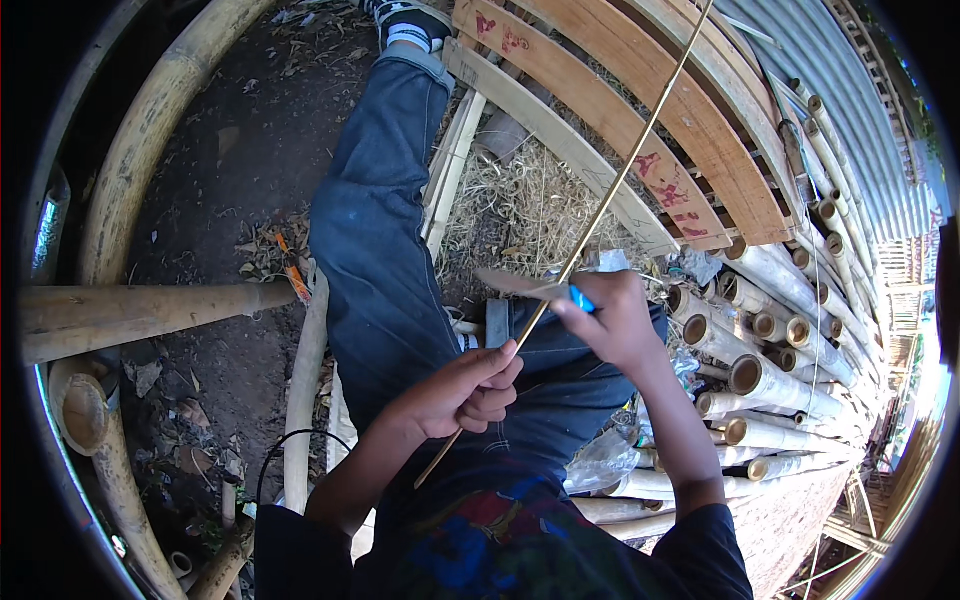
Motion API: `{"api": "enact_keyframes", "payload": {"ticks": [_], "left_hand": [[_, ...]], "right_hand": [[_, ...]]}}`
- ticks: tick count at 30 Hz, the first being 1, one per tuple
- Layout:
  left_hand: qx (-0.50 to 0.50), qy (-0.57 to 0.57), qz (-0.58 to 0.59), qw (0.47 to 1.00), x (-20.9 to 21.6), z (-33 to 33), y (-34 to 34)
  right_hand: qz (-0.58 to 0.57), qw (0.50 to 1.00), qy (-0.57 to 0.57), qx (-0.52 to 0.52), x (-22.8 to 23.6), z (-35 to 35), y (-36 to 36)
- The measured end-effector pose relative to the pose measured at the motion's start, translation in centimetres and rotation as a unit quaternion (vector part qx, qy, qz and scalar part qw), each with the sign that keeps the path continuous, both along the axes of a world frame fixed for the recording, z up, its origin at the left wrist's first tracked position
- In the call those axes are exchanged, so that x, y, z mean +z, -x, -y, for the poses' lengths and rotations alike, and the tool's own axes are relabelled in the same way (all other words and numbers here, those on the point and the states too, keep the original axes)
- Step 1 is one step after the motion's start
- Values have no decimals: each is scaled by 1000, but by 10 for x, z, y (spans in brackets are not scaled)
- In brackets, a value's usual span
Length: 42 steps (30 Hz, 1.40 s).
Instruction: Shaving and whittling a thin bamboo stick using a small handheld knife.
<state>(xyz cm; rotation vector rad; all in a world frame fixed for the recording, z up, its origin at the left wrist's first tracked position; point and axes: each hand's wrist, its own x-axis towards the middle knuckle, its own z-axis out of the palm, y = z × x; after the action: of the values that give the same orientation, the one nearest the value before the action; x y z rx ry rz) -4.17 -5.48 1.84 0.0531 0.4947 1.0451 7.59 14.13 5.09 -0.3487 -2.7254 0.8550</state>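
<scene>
Brown and slender, a long stick (620, 180) runs slantwise through the middle of the view, from its lower end in front of the person's shirt (500, 520) up past the top edge. The person's left hand (465, 395) is curled around it near that lower end, thumb laid along the top. The right hand (615, 315) grips a knife (520, 285) by its blue handle, just beyond the left hand. The blade points to the left and lies across the stick; whether it is cutting in cannot be told.

The person wears blue jeans (375, 200), with one leg stretched forward to a dark shoe (410, 20) and the other bent beneath the hands. Pale shavings (540, 190) cover the ground between the legs and a row of wooden boards (590, 70) bearing red marks. To the right, cut bamboo poles (770, 375) are piled with their round ends facing inward, near a grey corrugated sheet (840, 90). A clear plastic bag (605, 460) lies beside the bent leg. On the left, a thick pole (150, 130) curves over dark soil (250, 150), and an orange object (292, 265) sits near the knee.
</scene>
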Motion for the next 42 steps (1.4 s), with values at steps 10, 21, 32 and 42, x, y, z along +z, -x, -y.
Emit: {"api": "enact_keyframes", "payload": {"ticks": [10, 21, 32, 42], "left_hand": [[-11, 9, 36, 999, -6, 7, -4], [-23, 5, 63, 998, -8, 9, -10], [-21, -5, 34, 999, -6, 8, -11], [-9, 13, -8, 1000, -2, 6, -8]], "right_hand": [[-16, 948, -2, -318, 12, -50, 11], [-51, 939, -20, -341, 13, -75, 14], [-60, 934, 44, -349, 7, -76, 16], [-66, 989, -33, -125, -1, -39, 9]]}}
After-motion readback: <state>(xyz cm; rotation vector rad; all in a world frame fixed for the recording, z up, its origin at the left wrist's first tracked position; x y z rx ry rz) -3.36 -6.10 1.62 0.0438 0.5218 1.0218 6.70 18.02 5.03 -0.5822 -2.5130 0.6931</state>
